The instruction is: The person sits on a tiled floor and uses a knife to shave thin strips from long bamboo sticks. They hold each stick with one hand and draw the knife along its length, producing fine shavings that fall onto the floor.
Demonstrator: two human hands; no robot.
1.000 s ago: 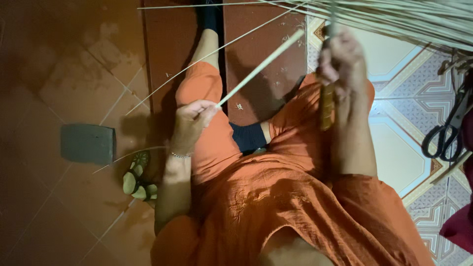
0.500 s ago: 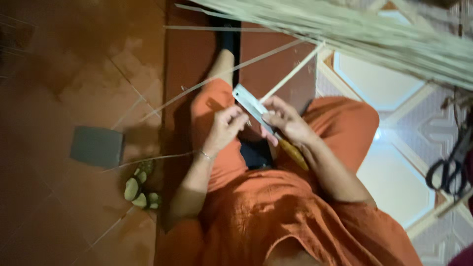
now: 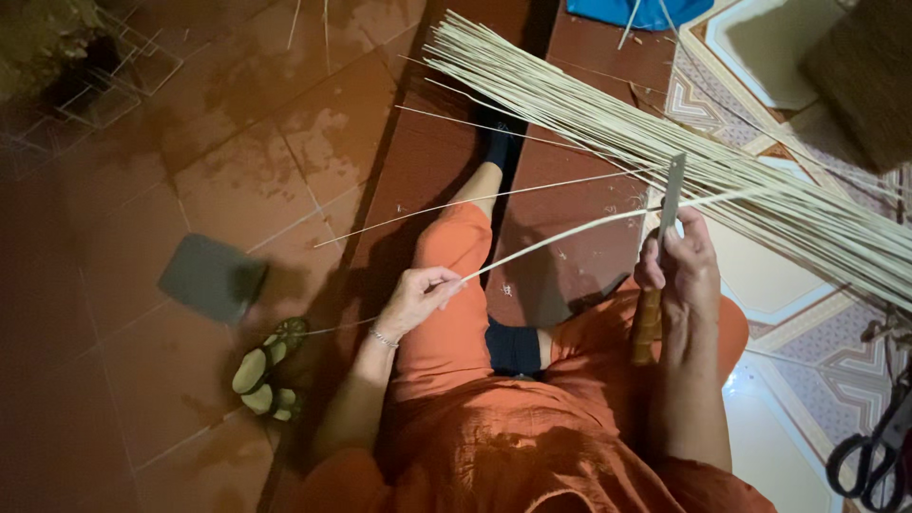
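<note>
Pale cane strip (image 3: pixel 570 231), knife (image 3: pixel 669 199), both hands gripping

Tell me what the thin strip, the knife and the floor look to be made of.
The thin strip pinched by the left hand: pale, matte, slightly bowed, probably split bamboo or rattan, like the bundle of strips. The knife in the right hand: flat grey blade with a dull sheen, likely steel; the handle looks like yellowish wood. The floor: reddish square tiles with grout lines, seemingly terracotta.

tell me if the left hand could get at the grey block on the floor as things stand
Probably not right away: the left hand is pinching a strip, and the grey block lies apart to its left. The floor between looks bare.
</note>
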